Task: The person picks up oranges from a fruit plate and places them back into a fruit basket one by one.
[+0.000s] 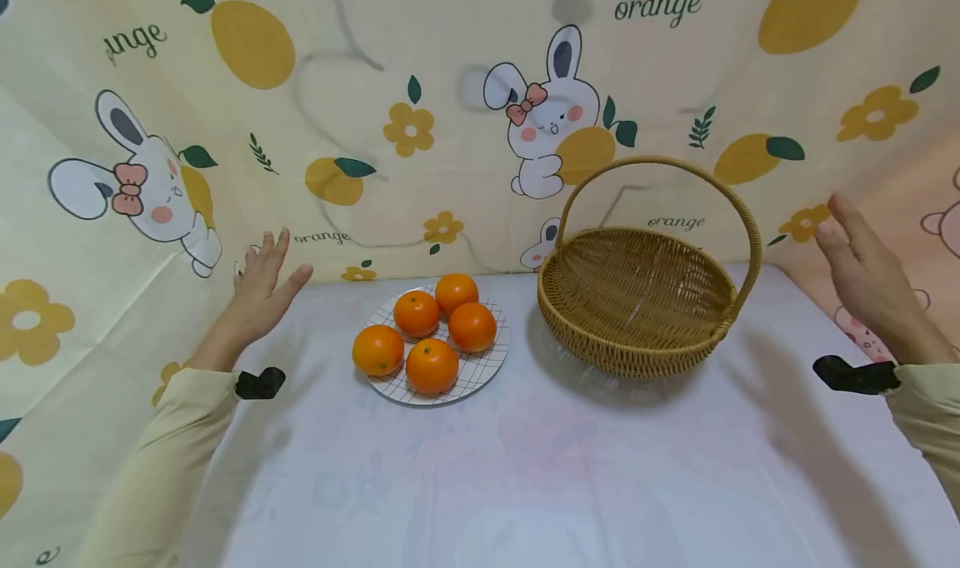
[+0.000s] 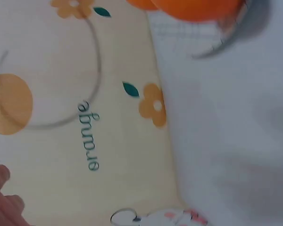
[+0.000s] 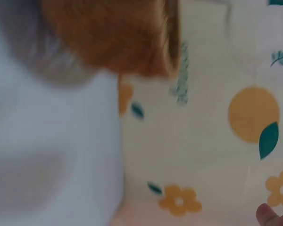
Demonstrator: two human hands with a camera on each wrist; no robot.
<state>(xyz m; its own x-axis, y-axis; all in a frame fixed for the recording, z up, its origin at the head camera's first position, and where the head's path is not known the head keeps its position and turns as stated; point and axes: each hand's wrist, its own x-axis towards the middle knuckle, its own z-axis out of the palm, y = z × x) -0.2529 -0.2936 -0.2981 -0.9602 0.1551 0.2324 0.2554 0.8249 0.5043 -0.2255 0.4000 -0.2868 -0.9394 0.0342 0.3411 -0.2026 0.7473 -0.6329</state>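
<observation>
Several oranges (image 1: 432, 366) sit on a round white plate with a thin grid pattern (image 1: 480, 375), left of the middle of the table. A brown wicker basket (image 1: 633, 360) with a tall arched handle stands to the right of the plate, and no contents show inside. My left hand (image 1: 258, 297) is raised to the left of the plate, fingers extended and holding nothing. On the far right, beyond the basket, my right hand (image 1: 870, 281) is lifted with straight fingers, touching nothing. Only fingertips of each hand show in the wrist views, where the basket (image 3: 118, 37) looks blurred.
A white-covered table (image 1: 480, 485) spreads in front of me. Behind it and on both sides hangs a cloth (image 1: 450, 68) printed with rabbits, oranges and flowers. A dark band (image 1: 260, 383) sits at the left wrist, another dark band (image 1: 855, 376) at the right.
</observation>
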